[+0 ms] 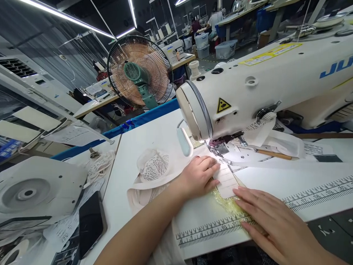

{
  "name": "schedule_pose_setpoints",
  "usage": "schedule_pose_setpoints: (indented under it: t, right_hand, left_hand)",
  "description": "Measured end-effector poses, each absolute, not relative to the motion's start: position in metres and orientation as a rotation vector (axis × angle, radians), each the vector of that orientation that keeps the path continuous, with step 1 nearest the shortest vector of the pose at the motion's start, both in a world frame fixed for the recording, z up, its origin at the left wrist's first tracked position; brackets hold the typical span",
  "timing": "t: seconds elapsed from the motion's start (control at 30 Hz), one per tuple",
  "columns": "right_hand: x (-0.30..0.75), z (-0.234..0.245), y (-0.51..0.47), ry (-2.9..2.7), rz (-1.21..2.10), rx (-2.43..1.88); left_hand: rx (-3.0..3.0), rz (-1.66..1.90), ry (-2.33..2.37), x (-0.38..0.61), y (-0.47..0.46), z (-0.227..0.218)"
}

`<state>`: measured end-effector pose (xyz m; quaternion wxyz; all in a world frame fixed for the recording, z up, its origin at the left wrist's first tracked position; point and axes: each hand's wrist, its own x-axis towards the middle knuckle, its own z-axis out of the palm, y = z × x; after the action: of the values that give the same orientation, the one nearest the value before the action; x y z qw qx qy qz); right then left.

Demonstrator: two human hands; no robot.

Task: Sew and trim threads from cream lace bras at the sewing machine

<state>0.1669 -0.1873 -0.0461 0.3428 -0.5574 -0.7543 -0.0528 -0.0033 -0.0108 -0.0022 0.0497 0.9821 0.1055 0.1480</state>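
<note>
A white sewing machine (264,77) stands at the right, its presser foot (214,149) over a small white fabric piece (226,178). My left hand (200,176) lies on that piece just in front of the foot, fingers curled and pressed together on the cloth. Flat and open, my right hand (264,213) rests below it, fingertips touching the piece's lower edge and a pale yellow lace strip (230,204). A white lace garment (154,167) lies to the left of my left hand.
A printed ruler (215,230) runs along the table's front edge. A black phone (91,222) and papers lie at the lower left. A fan (139,71) stands behind the table. Scissors with a wooden handle (271,154) lie behind the needle. People sit at distant workstations.
</note>
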Motion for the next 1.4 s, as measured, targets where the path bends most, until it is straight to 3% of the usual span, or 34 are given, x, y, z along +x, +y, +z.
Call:
schedule_pose_setpoints:
  t: [0.2, 0.83, 1.17, 1.4]
  right_hand:
    - [0.162, -0.058, -0.193, -1.904, -0.109, -1.516]
    - [0.172, -0.019, -0.17, -2.071, -0.367, -1.355]
    - [0.173, -0.025, -0.169, -2.088, -0.337, -1.355]
    - [0.171, -0.022, -0.168, -2.069, -0.332, -1.344]
  left_hand:
    - [2.98, 0.427, 0.319, -0.005, -0.001, 0.0]
    - [3.047, 0.391, 0.313, -0.009, 0.02, 0.001]
    - [3.057, 0.509, 0.27, -0.005, 0.015, 0.005]
    - [3.06, 0.41, 0.413, -0.008, 0.019, 0.004]
